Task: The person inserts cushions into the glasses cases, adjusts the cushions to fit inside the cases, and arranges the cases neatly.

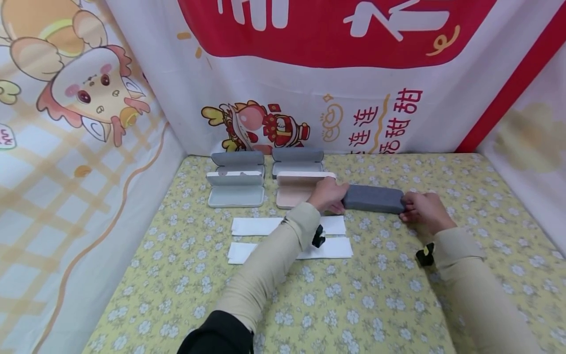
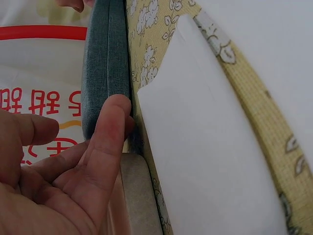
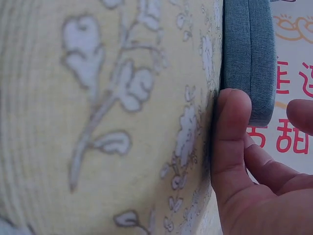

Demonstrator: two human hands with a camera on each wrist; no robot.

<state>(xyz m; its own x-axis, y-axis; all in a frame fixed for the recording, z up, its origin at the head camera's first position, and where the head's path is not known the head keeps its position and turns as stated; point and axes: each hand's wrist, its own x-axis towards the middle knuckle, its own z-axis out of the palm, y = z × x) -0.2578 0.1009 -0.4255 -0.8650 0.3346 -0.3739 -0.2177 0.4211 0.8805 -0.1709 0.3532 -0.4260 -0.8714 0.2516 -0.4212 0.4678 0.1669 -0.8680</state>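
Note:
A closed dark blue-grey glasses case (image 1: 373, 199) lies lengthwise on the floral cloth, between my two hands. My left hand (image 1: 328, 195) touches its left end with extended fingers, the thumb held apart; the left wrist view shows fingertips against the fabric-covered case (image 2: 106, 58). At the opposite end my right hand (image 1: 426, 211) rests its fingers against the case (image 3: 249, 54), its thumb away from the surface. Left of the case stands an open pink-lined case (image 1: 289, 196), partly hidden behind my left hand.
Several more open cases stand at the left: a pale one (image 1: 236, 195) in front, grey ones (image 1: 297, 167) behind. Two white folded strips (image 1: 254, 226) lie nearer me, partly under my left forearm. A printed curtain (image 1: 265, 73) hangs behind the table (image 1: 353, 305).

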